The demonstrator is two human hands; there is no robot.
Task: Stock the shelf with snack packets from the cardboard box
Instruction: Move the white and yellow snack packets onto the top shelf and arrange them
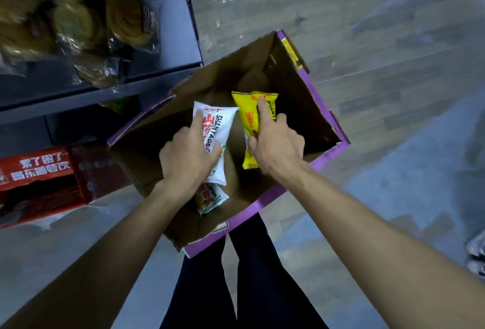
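An open cardboard box (309, 108) with purple outer sides stands on the floor below me. Both hands reach into it. My left hand (187, 155) grips a white snack packet (220, 129) with red and black print, index finger along its top and thumb on its side. My right hand (275, 142) grips a yellow snack packet (248, 116), index finger stretched along its face. Another white packet (210, 198) lies in the box under my left wrist. The dark shelf (168, 39) is at the upper left.
Clear-wrapped brown baked goods (78, 26) lie on the shelf. A red carton with white lettering (39, 171) sits on the floor under it at left. My dark-trousered legs (236, 276) are just behind the box. A shoe (477, 250) shows at the right edge.
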